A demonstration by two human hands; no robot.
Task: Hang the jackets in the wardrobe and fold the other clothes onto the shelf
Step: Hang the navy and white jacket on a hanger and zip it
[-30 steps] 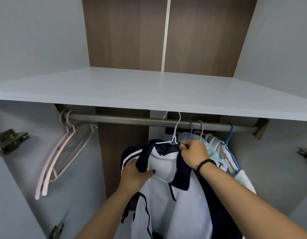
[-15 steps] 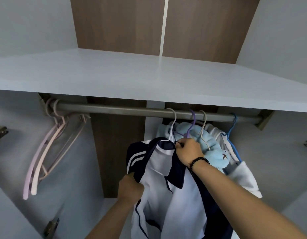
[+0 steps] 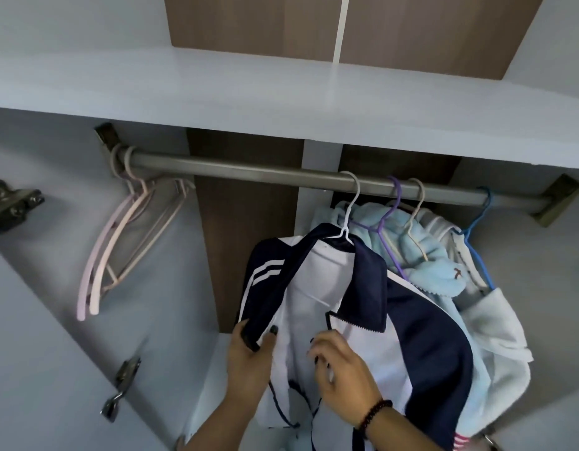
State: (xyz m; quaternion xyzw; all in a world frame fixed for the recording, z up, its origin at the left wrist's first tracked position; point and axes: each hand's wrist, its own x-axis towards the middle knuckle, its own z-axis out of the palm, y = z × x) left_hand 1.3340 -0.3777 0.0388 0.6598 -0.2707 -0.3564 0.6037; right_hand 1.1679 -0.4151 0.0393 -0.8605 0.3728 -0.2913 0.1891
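Grey metal rail point(image 3: 249, 172) running under the white shelf point(image 3: 281, 102), brown back panels behind. Couple of bare pink hangers point(image 3: 119, 252) bunched at the rail's far left end, tilted against the side wall, well clear of everything else. Over on the right, crowded: light blue fleece point(image 3: 421, 262) on a purple hanger point(image 3: 390, 222) and a beige hanger point(image 3: 415, 216), then a white garment point(image 3: 496, 330) on a blue hanger point(image 3: 476, 236), all pressed up behind and to the right of the navy and white jacket point(image 3: 363, 304). Hinges point(image 3: 13, 203) on the left door edge.

Jacket already up on the rail by its white hanger point(image 3: 350, 209), hanging open-fronted, collar flopped out. Left hand point(image 3: 249, 356) closed around the lower end of the left navy front edge, thumb on top, pinching it. Right hand point(image 3: 340, 366) just beside it, fingers loosely curled and spread over the white lining, can't tell if actually gripping any cloth. Both forearms coming up from the bottom, beaded bracelet point(image 3: 376, 415) on the right wrist
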